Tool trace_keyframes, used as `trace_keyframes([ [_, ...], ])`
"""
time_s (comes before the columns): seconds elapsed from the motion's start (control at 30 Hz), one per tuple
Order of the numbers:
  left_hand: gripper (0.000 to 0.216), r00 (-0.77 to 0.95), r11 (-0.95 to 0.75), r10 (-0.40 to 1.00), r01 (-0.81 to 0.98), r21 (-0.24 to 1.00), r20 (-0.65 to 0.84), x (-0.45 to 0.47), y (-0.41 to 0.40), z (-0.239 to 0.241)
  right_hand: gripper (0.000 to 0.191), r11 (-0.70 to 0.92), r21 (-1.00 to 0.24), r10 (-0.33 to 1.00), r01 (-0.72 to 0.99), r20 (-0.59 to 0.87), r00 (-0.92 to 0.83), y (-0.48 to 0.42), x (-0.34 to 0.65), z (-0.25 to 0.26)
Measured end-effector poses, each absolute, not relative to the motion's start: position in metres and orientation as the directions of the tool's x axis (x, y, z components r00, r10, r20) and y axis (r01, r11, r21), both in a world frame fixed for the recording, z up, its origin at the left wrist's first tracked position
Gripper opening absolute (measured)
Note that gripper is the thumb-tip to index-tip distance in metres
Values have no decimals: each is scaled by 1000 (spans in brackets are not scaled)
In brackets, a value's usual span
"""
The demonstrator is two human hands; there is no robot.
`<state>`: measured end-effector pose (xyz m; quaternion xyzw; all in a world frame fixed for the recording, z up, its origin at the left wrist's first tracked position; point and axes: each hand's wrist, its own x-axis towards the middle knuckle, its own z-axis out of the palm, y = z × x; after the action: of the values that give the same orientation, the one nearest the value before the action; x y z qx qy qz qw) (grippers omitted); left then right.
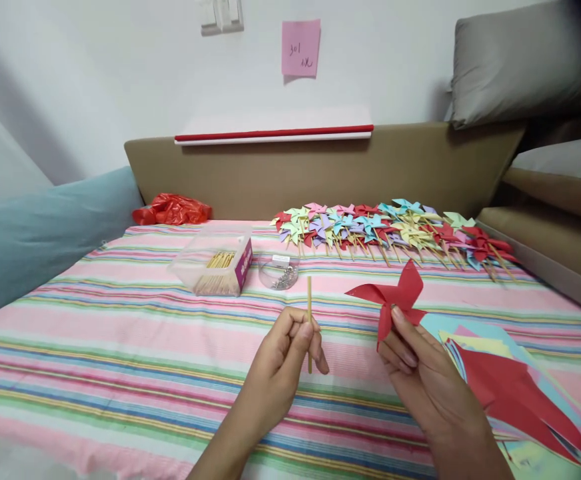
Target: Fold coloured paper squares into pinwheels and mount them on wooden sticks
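Between thumb and fingers, my left hand (283,363) pinches a thin wooden stick (309,300), held upright. My right hand (420,363) grips a red paper pinwheel (403,290), the thumb pressed at its centre. Stick and pinwheel are apart, with a gap between the two hands. Below and right of my right hand lies a stack of cut paper sheets, a red one (508,387) on top. Ahead of my left hand stand a clear plastic box (205,287) of wooden sticks and a small round clear container (279,273) holding little metal pieces.
A pile of finished pinwheels (370,227) in several colours lies at the back right. A red plastic bag (173,210) sits at the back left. The striped cloth (135,347) covers the surface, bounded by a brown backboard (270,177) and a blue cushion (45,233).
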<state>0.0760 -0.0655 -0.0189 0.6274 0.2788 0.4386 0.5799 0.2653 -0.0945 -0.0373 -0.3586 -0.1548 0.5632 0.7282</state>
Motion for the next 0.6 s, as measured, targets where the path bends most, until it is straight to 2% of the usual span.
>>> trace_keyframes([
  [0.17, 21, 448, -170, 869, -132, 977, 212, 79, -67, -21, 38, 137, -719, 964, -682, -60, 258, -100, 263, -37],
  [0.33, 19, 455, -153, 871, -113, 982, 187, 80, -69, -23, 31, 126, -812, 985, -570, 33, 172, -110, 258, -31],
  [0.47, 18, 445, -137, 879, -108, 985, 171, 81, -72, -23, 29, 132, -823, 991, -553, 99, 89, -112, 249, -24],
  [0.6, 16, 403, -213, 891, -37, 976, 210, 80, -76, -21, 18, 330, -843, 944, -425, 298, 142, -106, 246, -28],
])
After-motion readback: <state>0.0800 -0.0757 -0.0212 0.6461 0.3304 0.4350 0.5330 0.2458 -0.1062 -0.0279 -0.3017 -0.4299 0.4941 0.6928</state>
